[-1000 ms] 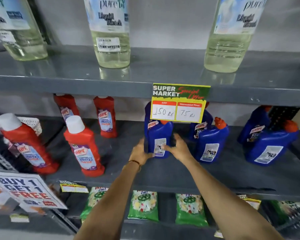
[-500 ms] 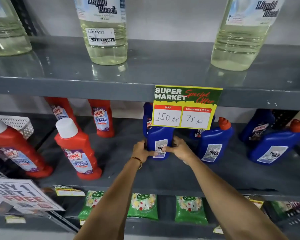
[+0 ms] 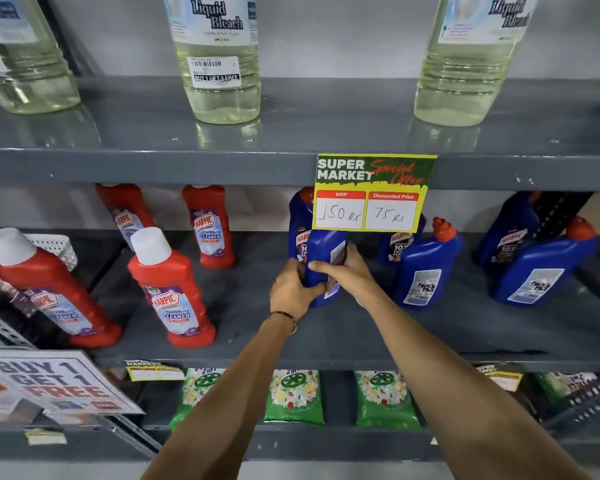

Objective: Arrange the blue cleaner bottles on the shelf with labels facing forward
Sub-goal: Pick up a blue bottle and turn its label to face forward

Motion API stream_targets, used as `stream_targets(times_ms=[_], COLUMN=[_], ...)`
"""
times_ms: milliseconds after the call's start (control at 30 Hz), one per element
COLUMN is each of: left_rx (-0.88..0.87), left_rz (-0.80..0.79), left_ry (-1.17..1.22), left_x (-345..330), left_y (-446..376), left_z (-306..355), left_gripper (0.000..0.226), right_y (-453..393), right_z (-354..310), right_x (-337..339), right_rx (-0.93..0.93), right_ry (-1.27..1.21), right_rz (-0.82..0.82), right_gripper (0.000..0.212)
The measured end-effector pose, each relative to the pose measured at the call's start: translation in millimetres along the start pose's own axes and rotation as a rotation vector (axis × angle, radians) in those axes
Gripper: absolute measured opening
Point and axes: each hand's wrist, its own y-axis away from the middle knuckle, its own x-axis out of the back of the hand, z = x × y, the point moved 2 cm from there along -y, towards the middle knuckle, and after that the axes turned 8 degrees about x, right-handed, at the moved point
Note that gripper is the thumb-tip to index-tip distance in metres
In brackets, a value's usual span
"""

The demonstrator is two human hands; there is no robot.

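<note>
Both hands grip one blue cleaner bottle (image 3: 323, 251) standing on the grey middle shelf (image 3: 257, 327). My left hand (image 3: 291, 289) clasps its left side near the base, and my right hand (image 3: 347, 275) wraps its right side over the white back label, which faces right. Behind it stands another blue bottle (image 3: 298, 230) with its front label showing. To the right are a blue bottle (image 3: 426, 268) and a far-right one (image 3: 541, 271), both showing white back labels, with two more blue bottles (image 3: 395, 245) (image 3: 506, 233) behind them.
A yellow price card (image 3: 373, 194) hangs from the upper shelf edge, hiding the held bottle's top. Red cleaner bottles (image 3: 174, 289) stand at the left. Clear bleach bottles (image 3: 222, 60) sit on the top shelf. Green pouches (image 3: 295, 396) lie below, and a promotional sign (image 3: 52, 382) is at lower left.
The held blue bottle has turned: its white back label, which faced me, now points to the right. Both hands have closed further around it.
</note>
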Motion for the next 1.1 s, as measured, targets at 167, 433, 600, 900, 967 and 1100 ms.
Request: stream_targets(times_ms=[167, 433, 600, 900, 967, 1100], left_rx=[0.215, 0.405, 0.365, 0.312, 0.275, 0.262], left_rz=[-0.367, -0.904, -0.852, -0.294, -0.214, -0.124], left_ry=[0.56, 0.939, 0.899, 0.616, 0.491, 0.277], left_x=[25, 15, 7, -4, -5, -5], left_y=[-4, 7, 7, -3, -6, -6], left_z=[-10, -29, -18, -12, -15, -20], left_gripper=[0.02, 0.065, 0.037, 0.052, 0.061, 0.069], right_y=[7, 17, 18, 13, 14, 13], right_z=[-10, -21, -15, -7, -3, 6], right_x=[5, 11, 15, 26, 27, 25], right_rx=[0.019, -0.027, -0.082, -0.029, -0.012, -0.001], right_ry=[-0.055, -0.326, -0.431, -0.297, -0.246, -0.13], right_rz=[-0.027, -0.284, -0.314, -0.231, -0.207, -0.175], right_gripper=[0.064, 0.03, 0.03, 0.035, 0.036, 0.04])
